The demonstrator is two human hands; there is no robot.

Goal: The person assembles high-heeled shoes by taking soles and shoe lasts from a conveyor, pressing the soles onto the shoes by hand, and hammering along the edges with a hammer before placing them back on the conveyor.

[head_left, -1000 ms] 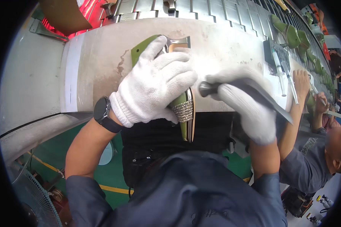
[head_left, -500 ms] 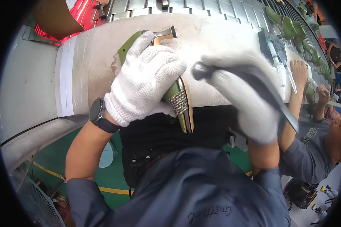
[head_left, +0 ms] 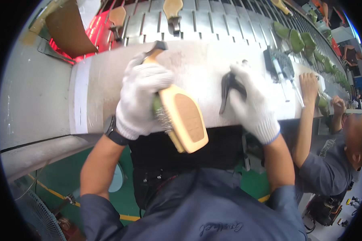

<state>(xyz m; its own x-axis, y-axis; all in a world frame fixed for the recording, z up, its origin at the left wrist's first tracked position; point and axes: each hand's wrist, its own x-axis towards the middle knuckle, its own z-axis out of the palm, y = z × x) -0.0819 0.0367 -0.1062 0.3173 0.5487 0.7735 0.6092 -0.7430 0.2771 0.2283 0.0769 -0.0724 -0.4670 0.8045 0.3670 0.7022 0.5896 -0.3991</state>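
My gloved left hand (head_left: 142,90) is closed round a green heeled shoe (head_left: 156,105). Its tan sole (head_left: 173,100) with a brown inset faces up toward me, and the dark heel tip points away. A glittering beaded band (head_left: 164,120) shows along the upper's side. My gloved right hand (head_left: 255,98) has its fingers curled on a dark tool with a curved black handle (head_left: 225,94), low over the bench. Blur and the glove hide much of the tool, so its exact kind is unclear.
Beyond the pale bench (head_left: 189,60) runs a slatted metal conveyor (head_left: 207,24) carrying shoes soles-up. A red-lit opening with a brown flap (head_left: 70,30) is at far left. Syringes (head_left: 280,80) lie by a dark block at right. A co-worker's arm (head_left: 307,94) rests close by.
My left hand has rolled the shoe so its sole now faces up. My right hand has turned the tool and brought it down close to the bench.
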